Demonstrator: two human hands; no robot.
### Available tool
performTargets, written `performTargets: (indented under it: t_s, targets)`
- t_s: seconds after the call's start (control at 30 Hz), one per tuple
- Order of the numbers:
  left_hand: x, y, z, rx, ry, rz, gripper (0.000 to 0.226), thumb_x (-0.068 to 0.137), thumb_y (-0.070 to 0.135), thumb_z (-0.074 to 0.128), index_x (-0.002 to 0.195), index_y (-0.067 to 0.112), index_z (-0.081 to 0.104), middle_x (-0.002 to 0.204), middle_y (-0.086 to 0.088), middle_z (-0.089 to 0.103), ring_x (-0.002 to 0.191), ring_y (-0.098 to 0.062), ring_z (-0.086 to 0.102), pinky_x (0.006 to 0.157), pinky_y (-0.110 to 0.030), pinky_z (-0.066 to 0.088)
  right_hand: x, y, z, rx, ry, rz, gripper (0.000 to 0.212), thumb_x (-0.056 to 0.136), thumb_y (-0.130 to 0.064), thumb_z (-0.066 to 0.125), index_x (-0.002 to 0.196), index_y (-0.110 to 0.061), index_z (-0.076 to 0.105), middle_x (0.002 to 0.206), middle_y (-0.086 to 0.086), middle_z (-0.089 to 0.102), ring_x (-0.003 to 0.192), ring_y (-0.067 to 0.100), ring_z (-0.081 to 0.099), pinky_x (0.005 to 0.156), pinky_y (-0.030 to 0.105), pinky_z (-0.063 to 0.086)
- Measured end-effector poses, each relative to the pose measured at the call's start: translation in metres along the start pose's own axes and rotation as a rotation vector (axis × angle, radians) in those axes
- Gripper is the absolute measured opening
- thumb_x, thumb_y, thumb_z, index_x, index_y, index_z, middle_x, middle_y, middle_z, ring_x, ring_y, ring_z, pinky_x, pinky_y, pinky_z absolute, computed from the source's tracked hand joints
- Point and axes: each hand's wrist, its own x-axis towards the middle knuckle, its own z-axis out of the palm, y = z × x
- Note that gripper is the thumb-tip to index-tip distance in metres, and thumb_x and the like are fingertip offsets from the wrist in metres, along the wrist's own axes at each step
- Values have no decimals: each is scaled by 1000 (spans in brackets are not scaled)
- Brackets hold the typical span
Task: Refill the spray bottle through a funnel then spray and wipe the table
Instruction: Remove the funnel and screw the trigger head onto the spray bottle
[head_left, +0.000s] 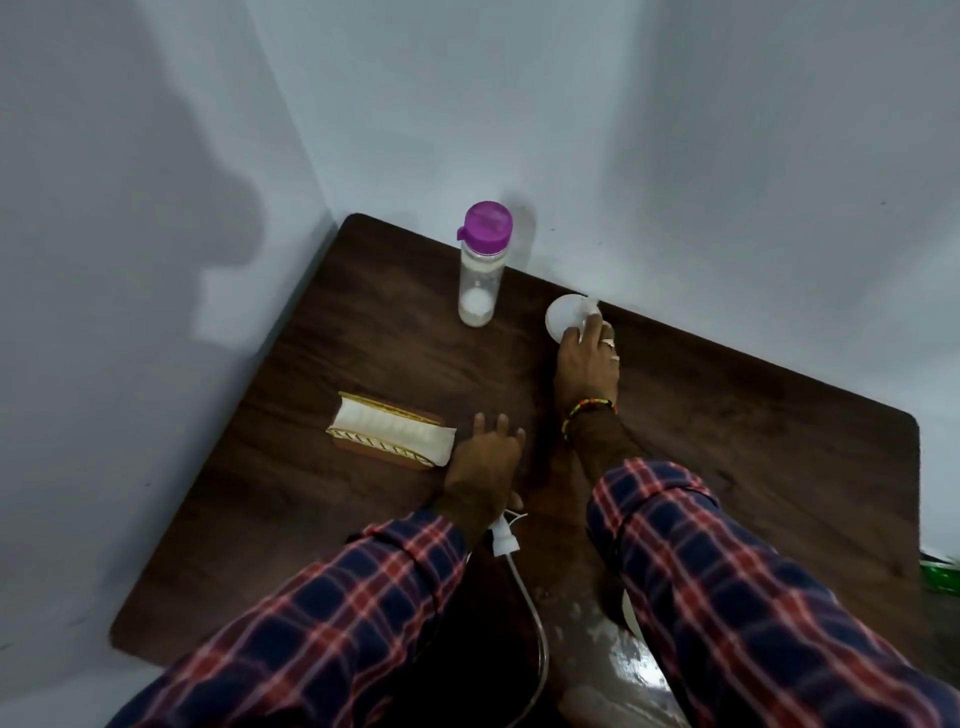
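Note:
My right hand (587, 364) reaches to the back of the dark wooden table (779, 441), its fingers closed on a white funnel (566, 314) by the wall. My left hand (485, 462) rests flat on the table with fingers apart, beside a folded white cloth with gold trim (392, 439). A white spray head with a long dip tube (506, 540) lies just under my left wrist; I cannot tell if the thumb touches it. A clear bottle with a purple cap (480, 265) stands upright at the back. My sleeves hide the spray bottle's body.
The table sits in a corner between two white walls, left and behind. A wet, shiny patch (623, 670) lies near the front edge under my right sleeve. Something green (940, 574) shows past the table's right edge.

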Motion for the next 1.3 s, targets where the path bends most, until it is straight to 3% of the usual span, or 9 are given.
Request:
performTargets:
  t_s: [0.13,0.27,0.53,0.67,0.77,0.9,1.07,1.2,1.3]
  targets:
    - [0,0,-1,-2,-20,7,105,80,45,74,155,19,5,162,-14,-1,146,-45,-1,115,-53,22,-7,2,3,27,-25,0,24,87,-2,52,110,3,56,133,29,45,121,45,49,80,53,55]
    - [-8,1,-2,-22,0,8,105,80,43,75,155,18,6,162,-14,0,146,-45,-1,115,-52,21,-36,-3,-9,196,-14,136,42,76,-8,62,116,1,52,132,26,45,118,44,49,92,49,47]
    - [-31,-6,7,-70,121,46,92,88,41,66,156,19,9,163,-11,0,148,-41,-1,117,-46,21,-145,0,-20,491,-60,224,23,79,-15,63,100,-6,59,113,17,54,104,38,55,90,40,44]
    - [-48,-5,9,-363,367,-1,54,96,18,55,148,13,38,155,-12,33,143,-31,28,115,-35,25,-180,7,-19,495,-58,186,17,78,-15,63,92,-5,60,104,19,57,96,38,57,86,41,46]
    - [-82,-5,26,-506,592,31,44,93,2,53,136,9,54,139,-12,54,130,-26,49,111,-31,35,-199,4,-16,530,-94,147,20,83,-19,61,97,-5,61,104,17,61,99,36,59,87,40,46]
    - [-128,-16,66,-504,712,-11,41,92,10,54,133,12,58,124,-7,66,112,-22,62,99,-30,44,-218,-10,-8,530,-244,151,41,83,-33,68,109,-3,55,113,18,62,110,35,58,89,38,45]
    - [-163,-31,102,-532,545,-192,42,96,16,50,138,20,49,129,-4,62,118,-21,58,100,-32,42,-224,-29,0,500,-329,166,57,78,-26,73,121,-2,45,121,17,61,114,34,59,91,38,48]
    - [-168,-41,114,-533,376,-168,54,96,15,53,147,18,36,139,-8,54,125,-23,52,105,-32,40,-221,-36,0,476,-278,185,50,82,-17,65,125,-3,43,119,16,63,110,35,61,89,38,48]
    - [-170,-42,108,-556,376,-157,54,96,19,53,147,22,35,141,-6,52,126,-22,50,107,-36,41,-216,-32,-11,554,-176,209,48,78,-14,66,121,-4,47,115,19,63,107,40,61,91,41,47]
